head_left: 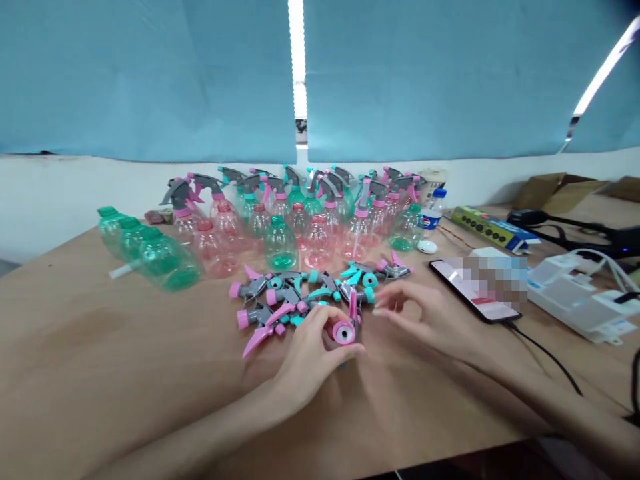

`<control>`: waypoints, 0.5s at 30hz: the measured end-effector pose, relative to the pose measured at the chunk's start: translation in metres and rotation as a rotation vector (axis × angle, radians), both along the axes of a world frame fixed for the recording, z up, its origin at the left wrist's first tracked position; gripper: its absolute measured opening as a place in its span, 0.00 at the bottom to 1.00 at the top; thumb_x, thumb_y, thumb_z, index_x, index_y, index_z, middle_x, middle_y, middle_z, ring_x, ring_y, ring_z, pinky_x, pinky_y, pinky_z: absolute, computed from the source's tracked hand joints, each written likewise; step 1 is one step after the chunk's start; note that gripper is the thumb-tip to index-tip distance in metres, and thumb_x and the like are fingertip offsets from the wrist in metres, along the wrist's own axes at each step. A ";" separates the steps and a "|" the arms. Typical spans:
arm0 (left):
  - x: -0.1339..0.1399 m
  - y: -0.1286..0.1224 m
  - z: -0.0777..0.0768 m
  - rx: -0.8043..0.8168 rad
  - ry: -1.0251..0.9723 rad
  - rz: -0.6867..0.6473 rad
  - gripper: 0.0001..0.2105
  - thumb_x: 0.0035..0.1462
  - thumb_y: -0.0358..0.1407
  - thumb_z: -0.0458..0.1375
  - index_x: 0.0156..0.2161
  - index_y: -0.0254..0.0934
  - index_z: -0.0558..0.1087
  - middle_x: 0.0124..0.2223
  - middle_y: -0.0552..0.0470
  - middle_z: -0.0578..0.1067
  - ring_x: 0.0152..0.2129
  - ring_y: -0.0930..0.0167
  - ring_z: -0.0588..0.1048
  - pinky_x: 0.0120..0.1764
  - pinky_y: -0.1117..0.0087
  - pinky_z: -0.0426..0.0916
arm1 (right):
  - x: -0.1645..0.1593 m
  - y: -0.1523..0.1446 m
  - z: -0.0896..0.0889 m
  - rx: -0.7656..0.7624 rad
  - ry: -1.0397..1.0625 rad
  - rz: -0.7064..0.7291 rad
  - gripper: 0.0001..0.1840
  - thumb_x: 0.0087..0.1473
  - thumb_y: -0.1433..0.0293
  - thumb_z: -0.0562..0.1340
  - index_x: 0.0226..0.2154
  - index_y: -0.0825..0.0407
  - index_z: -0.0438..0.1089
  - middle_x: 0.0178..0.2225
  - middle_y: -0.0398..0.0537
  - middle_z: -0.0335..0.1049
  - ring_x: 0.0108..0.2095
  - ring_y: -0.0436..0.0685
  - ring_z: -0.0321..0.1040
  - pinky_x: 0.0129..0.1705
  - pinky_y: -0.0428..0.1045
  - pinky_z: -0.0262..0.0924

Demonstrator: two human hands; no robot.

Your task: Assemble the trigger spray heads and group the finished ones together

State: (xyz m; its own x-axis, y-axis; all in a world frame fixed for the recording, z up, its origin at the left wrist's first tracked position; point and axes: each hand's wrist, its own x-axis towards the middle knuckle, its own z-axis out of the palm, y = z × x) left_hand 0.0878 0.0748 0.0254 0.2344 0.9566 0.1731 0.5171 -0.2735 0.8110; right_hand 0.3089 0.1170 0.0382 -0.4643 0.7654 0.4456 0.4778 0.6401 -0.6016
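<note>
My left hand [315, 347] grips a grey and pink spray nozzle [344, 332], its round pink collar turned toward me. To its right, my right hand [415, 310] is raised with fingers apart and nothing visible between them. Just beyond both hands lies a pile of loose spray nozzles [284, 296] in grey with pink or teal parts. Behind the pile stand pink bottles [319, 243] and green bottles [280, 245], some capless. Several at the back carry spray heads [330, 190].
Several green bottles [160, 257] lie tipped at the left. On the right are a smartphone [475, 293] with a cable, a white plastic case [583, 293], a green and blue box [493, 227] and a Pepsi bottle [433, 212]. A cardboard box [555, 193] sits farther back on the wooden table [125, 373].
</note>
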 end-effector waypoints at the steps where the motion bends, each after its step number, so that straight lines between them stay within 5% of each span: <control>1: 0.002 0.002 -0.002 -0.001 -0.005 -0.007 0.11 0.50 0.36 0.64 0.37 0.39 0.67 0.37 0.54 0.71 0.33 0.68 0.70 0.33 0.69 0.65 | 0.002 -0.007 -0.005 -0.038 -0.014 0.038 0.08 0.56 0.64 0.61 0.38 0.50 0.68 0.31 0.45 0.71 0.29 0.53 0.69 0.31 0.48 0.66; 7: 0.008 0.002 -0.008 -0.028 0.015 -0.096 0.10 0.52 0.36 0.63 0.39 0.42 0.68 0.38 0.55 0.70 0.34 0.69 0.70 0.33 0.70 0.66 | -0.011 -0.025 -0.028 -0.097 -0.079 0.127 0.19 0.51 0.62 0.66 0.44 0.50 0.64 0.34 0.44 0.67 0.28 0.50 0.65 0.30 0.46 0.62; 15: -0.007 -0.007 -0.009 0.040 -0.111 -0.115 0.11 0.55 0.40 0.61 0.42 0.42 0.68 0.40 0.53 0.70 0.33 0.70 0.72 0.33 0.71 0.71 | -0.042 -0.011 -0.028 0.055 0.083 0.250 0.11 0.55 0.62 0.62 0.35 0.52 0.64 0.36 0.49 0.64 0.35 0.54 0.66 0.33 0.47 0.65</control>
State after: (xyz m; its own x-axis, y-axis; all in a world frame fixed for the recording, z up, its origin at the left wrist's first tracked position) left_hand 0.0807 0.0677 0.0161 0.3192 0.9165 0.2413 0.3886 -0.3588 0.8487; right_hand 0.2667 0.1063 0.0102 -0.5958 0.6055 0.5276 0.2517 0.7646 -0.5933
